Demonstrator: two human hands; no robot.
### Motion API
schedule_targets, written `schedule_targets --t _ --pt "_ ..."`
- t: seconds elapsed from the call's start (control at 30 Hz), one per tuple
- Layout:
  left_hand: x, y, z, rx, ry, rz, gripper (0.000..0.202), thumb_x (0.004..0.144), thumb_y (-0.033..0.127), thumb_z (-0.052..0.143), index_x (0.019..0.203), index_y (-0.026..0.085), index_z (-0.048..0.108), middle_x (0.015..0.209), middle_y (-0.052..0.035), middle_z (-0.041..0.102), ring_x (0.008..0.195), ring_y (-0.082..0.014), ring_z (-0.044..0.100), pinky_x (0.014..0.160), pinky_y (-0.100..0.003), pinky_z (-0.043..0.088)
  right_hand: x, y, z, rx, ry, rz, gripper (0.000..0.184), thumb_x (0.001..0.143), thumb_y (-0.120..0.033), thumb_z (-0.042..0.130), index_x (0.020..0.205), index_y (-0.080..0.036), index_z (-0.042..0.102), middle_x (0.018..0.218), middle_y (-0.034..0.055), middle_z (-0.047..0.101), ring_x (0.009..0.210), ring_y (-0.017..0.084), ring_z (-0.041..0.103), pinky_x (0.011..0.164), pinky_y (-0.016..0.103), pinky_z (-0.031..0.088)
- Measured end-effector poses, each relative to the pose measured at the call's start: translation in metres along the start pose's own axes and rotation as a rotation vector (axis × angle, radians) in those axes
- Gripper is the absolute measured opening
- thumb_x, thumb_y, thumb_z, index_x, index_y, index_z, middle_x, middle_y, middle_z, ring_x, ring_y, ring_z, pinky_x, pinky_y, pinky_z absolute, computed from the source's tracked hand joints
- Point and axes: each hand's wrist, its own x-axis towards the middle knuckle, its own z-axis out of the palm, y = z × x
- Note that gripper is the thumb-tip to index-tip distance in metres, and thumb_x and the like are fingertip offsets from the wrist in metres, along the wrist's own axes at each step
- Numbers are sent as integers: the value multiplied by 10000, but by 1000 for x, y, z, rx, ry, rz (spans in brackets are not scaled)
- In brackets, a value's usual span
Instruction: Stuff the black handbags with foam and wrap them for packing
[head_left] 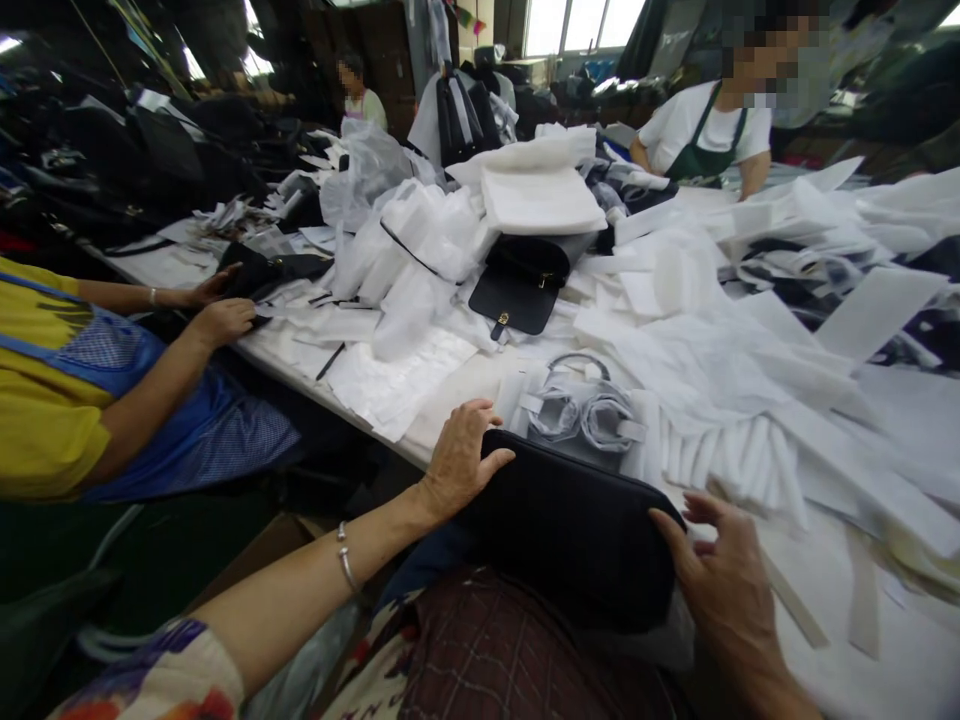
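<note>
A black bag (574, 525) with rounded corners stands upright at the table's front edge, close against my lap. My left hand (463, 455) grips its upper left corner, thumb on the near face and fingers behind. At the upper right corner, my right hand (716, 560) holds it the same way, thumb in front. Clear plastic hangs below the bag's lower right. Just beyond it lie two rolled straps (581, 415) in clear wrapping, with a dark curved handle above them. Farther back sits a black flap bag (517, 285) with a gold clasp, partly under white foam sheets.
White foam sheets (544, 200) and plastic bags (420, 235) heap across the table. Rolled white padding (731, 460) lies to the right. A co-worker in a blue apron (172, 400) handles black material at left; another in a green apron (705, 140) stands across the table.
</note>
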Motion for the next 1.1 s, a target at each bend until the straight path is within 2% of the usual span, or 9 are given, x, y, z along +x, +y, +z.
schedule_targets --t 0.13,0.27,0.37,0.5,0.6,0.7,0.8,0.97,1.1 --pt "-9 -4 9 114 95 422 71 912 166 552 965 197 588 1054 -77 629 1044 -221 568 928 -393 480 3 6 -11 -147 -12 -574 124 947 -224 542 1052 -221 607 973 79 648 921 255 609 837 417 462" --pt "-11 -14 3 112 2 622 242 917 80 485 1110 169 599 1127 -86 667 1147 -204 573 999 -363 484 13 11 -35 -178 -269 -811 396 935 -74 409 1288 -188 547 1159 94 652 1146 274 565 1020 480 398" --pt "-12 -20 -15 157 -212 692 457 888 41 443 1339 108 480 1347 -141 581 1366 -236 425 1119 -391 413 13 22 -47 -201 -436 -899 587 892 -54 381 1470 -159 382 1382 103 546 1332 282 439 1133 500 309" --pt "-10 -22 -39 237 -563 738 763 784 147 571 1474 16 272 1550 -230 315 1481 -315 201 1208 -441 281 -1 31 -48 -249 -503 -876 727 857 -131 467 1545 -149 231 1544 117 360 1417 323 320 1146 512 300" --pt "-9 -26 -42 279 -664 775 980 714 286 697 1500 1 186 1588 -260 185 1493 -358 116 1222 -475 223 -14 28 -44 -261 -487 -813 800 836 -187 508 1559 -134 169 1587 145 254 1422 364 295 1117 543 342" --pt "-12 -34 -32 355 -614 810 1007 703 274 717 1501 -3 169 1584 -264 193 1494 -364 101 1219 -489 219 -25 23 -37 -250 -457 -746 864 809 -156 519 1569 -145 108 1597 148 212 1431 377 266 1098 566 375" --pt "-15 -42 -16 417 -464 852 805 782 151 593 1487 9 232 1556 -240 295 1488 -343 158 1205 -479 259 -34 22 -28 -173 -447 -665 917 801 -160 568 1571 -165 70 1598 152 185 1445 382 227 1097 586 382" --pt "-16 -49 -4 415 -300 883 654 813 71 451 1454 28 329 1517 -207 386 1470 -323 230 1188 -468 289 -35 27 -25 -16 -530 -514 1109 752 -538 734 1568 -206 61 1610 172 105 1459 420 145 1112 630 326" --pt "-9 -52 -8 329 -374 876 801 721 149 520 1478 40 282 1535 -218 350 1470 -336 219 1194 -537 238 -20 32 -40 74 -687 -451 946 819 -719 533 1561 -263 162 1619 132 135 1460 392 174 1129 600 302"
